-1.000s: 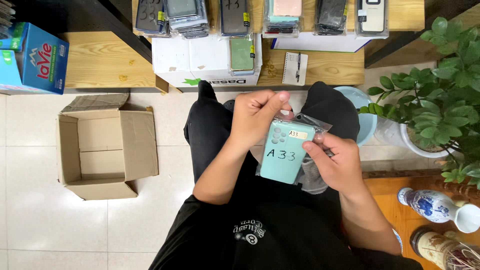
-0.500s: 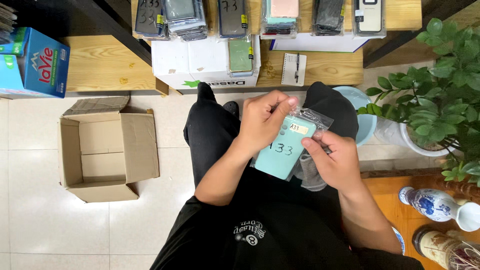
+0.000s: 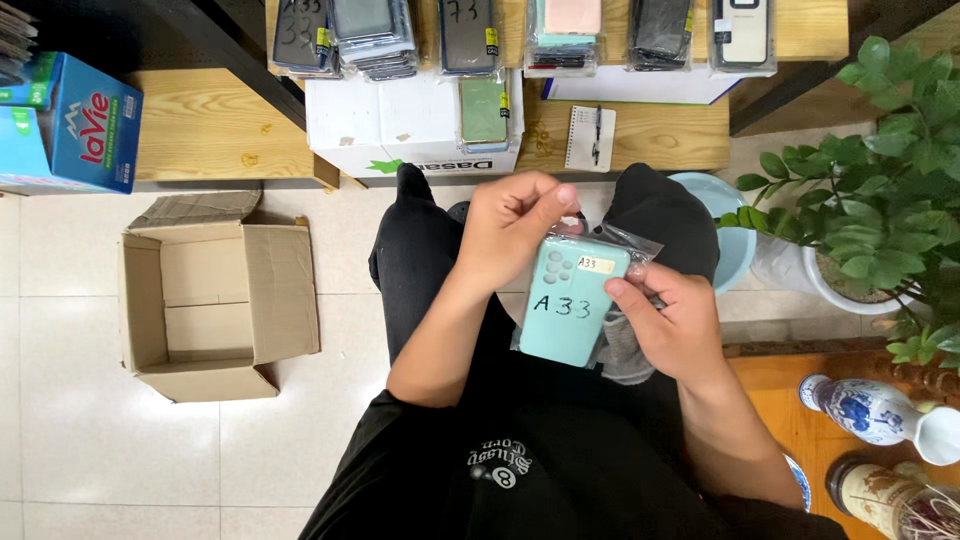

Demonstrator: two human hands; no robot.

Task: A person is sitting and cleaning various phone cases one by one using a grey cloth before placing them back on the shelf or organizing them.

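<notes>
- Since the earlier frame the mint-green phone case point(image 3: 572, 300) has tilted a little more upright in its clear plastic sleeve point(image 3: 632, 247), and the left hand point(image 3: 512, 225) has shifted along the top edge.
- The left hand is curled nearly closed, thumb and fingertips pinching the upper end of the case, seemingly to steady it at the sleeve's mouth.
- The right hand point(image 3: 668, 318) is half closed, thumb pressed on the case's right edge, fingers behind gripping the sleeve.
- The case sits over the person's lap, above black trousers, with handwriting and a small label facing the camera.
- Further out: an open cardboard box point(image 3: 210, 300) on the tiled floor to the left, a wooden shelf point(image 3: 215, 125) with more bagged cases ahead, a potted plant point(image 3: 880, 200) on the right.
</notes>
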